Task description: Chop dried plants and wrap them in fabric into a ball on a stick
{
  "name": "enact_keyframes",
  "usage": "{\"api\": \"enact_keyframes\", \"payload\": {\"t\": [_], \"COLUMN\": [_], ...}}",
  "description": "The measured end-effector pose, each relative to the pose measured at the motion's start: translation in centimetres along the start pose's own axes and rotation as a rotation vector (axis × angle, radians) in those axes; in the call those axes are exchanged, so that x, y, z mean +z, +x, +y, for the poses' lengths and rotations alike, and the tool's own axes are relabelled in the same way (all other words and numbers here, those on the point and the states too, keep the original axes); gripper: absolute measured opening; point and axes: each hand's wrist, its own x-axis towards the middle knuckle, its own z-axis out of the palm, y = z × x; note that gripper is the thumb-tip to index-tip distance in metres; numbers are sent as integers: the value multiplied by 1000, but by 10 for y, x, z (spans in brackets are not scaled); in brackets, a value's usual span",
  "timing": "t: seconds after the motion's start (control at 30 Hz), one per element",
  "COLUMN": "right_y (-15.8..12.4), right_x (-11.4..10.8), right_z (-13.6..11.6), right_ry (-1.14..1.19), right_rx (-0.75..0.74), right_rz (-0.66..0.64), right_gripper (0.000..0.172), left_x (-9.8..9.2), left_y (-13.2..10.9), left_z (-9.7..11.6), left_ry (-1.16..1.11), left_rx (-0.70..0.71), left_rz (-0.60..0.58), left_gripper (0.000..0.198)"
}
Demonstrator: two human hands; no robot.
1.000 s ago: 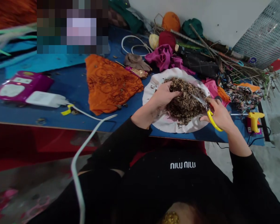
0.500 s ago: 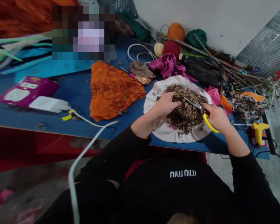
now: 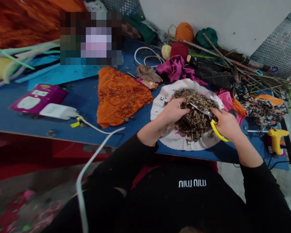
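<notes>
A heap of dry, brown shredded leaves [image 3: 196, 124] lies on a round white cloth [image 3: 163, 140] near the table's front edge. My left hand [image 3: 176, 111] is at the left side of the heap, thumb and fingers curled around some of the dry leaves; part of the fingers is hidden in them. My right hand [image 3: 226, 124] grips scissors [image 3: 218, 131] with yellow handles from the right. Their metal blades point left over the heap, with the tip close to my left thumb.
Left of the cloth lies an orange patterned cloth [image 3: 122, 97]; beyond it are a purple power strip [image 3: 38, 98] and a white cable [image 3: 97, 152]. A yellow glue gun [image 3: 277, 139] is at the right edge. Behind are a purple cloth [image 3: 176, 69], balls and dry sticks [image 3: 247, 61].
The whole scene sits slightly farther right and lower in the view. Both hands and the scissors keep nearly the same places over the leaves.
</notes>
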Motion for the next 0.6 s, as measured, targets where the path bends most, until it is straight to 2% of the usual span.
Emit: {"api": "enact_keyframes", "payload": {"t": [0.43,0.6], "right_y": [6,6], "right_x": [8,12], "right_z": [-4,-3], "right_ry": [-55,-101], "right_rx": [-25,-16], "right_rz": [71,58], "right_gripper": [66,64], "left_x": [2,4], "left_y": [-1,-2], "left_z": [0,4], "left_ry": [40,-53], "left_rx": [-29,-51], "left_rz": [33,17], "left_gripper": [5,7]}}
